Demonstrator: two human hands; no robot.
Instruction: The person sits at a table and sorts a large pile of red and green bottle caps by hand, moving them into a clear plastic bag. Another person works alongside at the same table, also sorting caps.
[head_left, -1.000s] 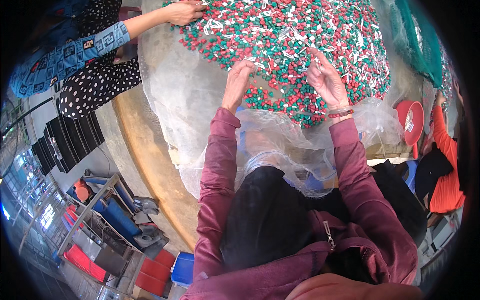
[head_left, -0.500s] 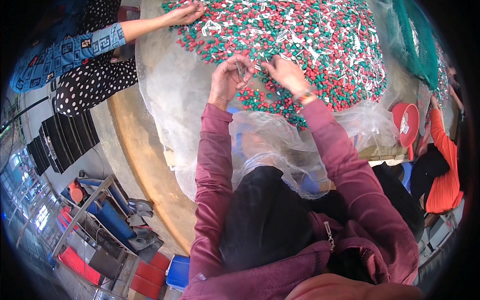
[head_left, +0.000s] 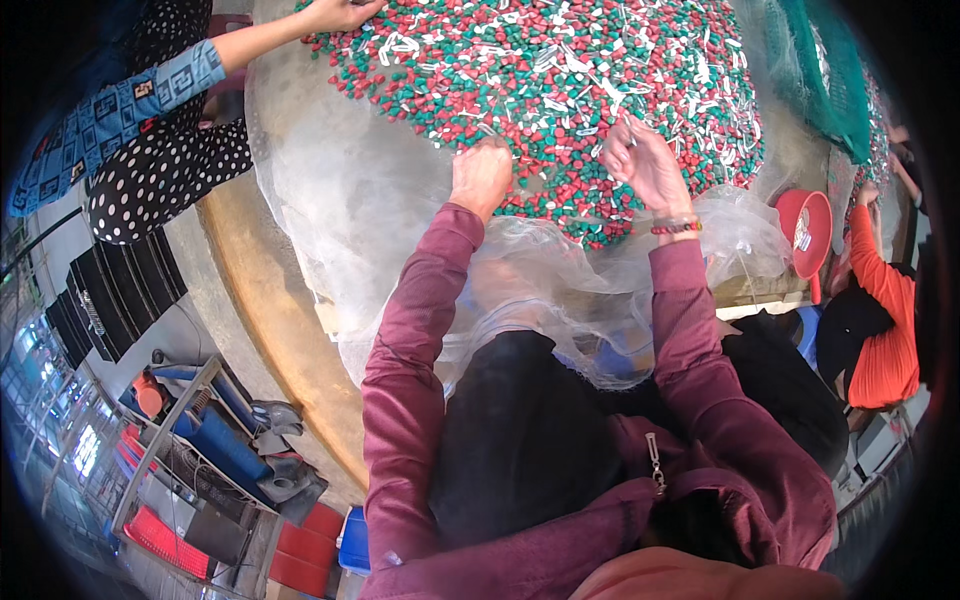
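Note:
A wide spread of small red, green and white cone-like pieces (head_left: 560, 165) covers the work surface, with white branching plastic strips (head_left: 400, 47) scattered among them. My left hand (head_left: 483, 176) is closed in a fist at the near left edge of the pieces, its back facing up; whatever it holds is hidden. To the right, my right hand (head_left: 650, 172) hovers over the pieces, palm turned inward. Its fingers curl against the thumb, and anything between them is too small to make out. A beaded bracelet (head_left: 676, 228) circles the right wrist.
Clear plastic sheeting (head_left: 540, 250) hangs off the near edge. A co-worker's hand (head_left: 340, 14) reaches in at the far left. At right are a red handled basin (head_left: 816, 225), green netting (head_left: 825, 100) and a person in an orange sleeve (head_left: 868, 250). A cluttered rack (head_left: 215, 440) stands lower left.
My hands have drawn apart, the right one moving right and turning its palm inward. The left has rolled back-up and closed. The co-worker's hand appears farther up and left as the view shifts.

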